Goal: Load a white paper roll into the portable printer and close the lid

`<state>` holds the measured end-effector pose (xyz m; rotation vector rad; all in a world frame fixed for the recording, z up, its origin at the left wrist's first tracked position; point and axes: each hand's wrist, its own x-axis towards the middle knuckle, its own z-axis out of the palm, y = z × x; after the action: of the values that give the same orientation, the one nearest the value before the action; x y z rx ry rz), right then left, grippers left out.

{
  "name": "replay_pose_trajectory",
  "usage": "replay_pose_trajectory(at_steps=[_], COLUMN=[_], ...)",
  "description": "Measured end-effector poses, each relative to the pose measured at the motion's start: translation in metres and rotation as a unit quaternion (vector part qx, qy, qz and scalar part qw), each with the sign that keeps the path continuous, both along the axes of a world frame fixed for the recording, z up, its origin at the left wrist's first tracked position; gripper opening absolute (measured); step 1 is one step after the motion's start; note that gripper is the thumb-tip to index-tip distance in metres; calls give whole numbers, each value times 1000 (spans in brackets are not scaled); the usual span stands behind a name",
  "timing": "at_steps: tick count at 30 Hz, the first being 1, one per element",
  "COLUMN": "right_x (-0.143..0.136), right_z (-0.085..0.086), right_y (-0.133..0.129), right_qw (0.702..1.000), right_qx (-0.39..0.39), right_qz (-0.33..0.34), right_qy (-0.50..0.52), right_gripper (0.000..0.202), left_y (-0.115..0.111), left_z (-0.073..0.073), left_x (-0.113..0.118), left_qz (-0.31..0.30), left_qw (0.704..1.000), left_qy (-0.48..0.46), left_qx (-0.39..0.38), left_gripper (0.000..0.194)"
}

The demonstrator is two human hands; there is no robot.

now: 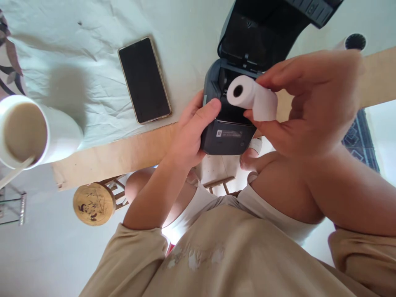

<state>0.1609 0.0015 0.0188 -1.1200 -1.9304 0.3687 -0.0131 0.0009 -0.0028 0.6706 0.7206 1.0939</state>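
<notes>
A dark grey label printer (229,138) stands at the table's near edge with its lid (262,29) swung open. My left hand (192,132) grips the printer's left side, thumb lying along its top edge. My right hand (309,103) holds a white paper roll (252,97) between fingers and thumb, just above the printer's open compartment. The roll's hollow core faces left.
A black smartphone (144,80) lies face up on the white cloth (93,41) left of the printer. A white mug (34,134) of milky drink with a stirrer stands at far left. A wooden stool (94,204) sits under the table edge. Another white roll (352,42) lies at far right.
</notes>
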Motion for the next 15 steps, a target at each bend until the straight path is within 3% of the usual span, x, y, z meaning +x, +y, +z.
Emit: replay_pose_trajectory(at_steps=[3, 6, 11, 15], right_x=[-7, -7, -5, -8], right_z=[4, 4, 3, 0], right_y=[5, 5, -1, -4], right_qw=[994, 995, 989, 978], right_qx=[77, 61, 124, 138], right_qz=[-5, 15, 66, 113], right_qy=[-78, -81, -49, -113], right_gripper=[22, 14, 14, 15], left_y=[0, 0, -1, -2], left_z=[3, 5, 3, -3], left_x=[0, -1, -2, -1], left_qz=[2, -2, -9, 16], left_qw=[1000, 1000, 1000, 997], left_qy=[1, -1, -13, -7], left_qx=[-5, -4, 13, 71], left_gripper=[20, 19, 28, 39])
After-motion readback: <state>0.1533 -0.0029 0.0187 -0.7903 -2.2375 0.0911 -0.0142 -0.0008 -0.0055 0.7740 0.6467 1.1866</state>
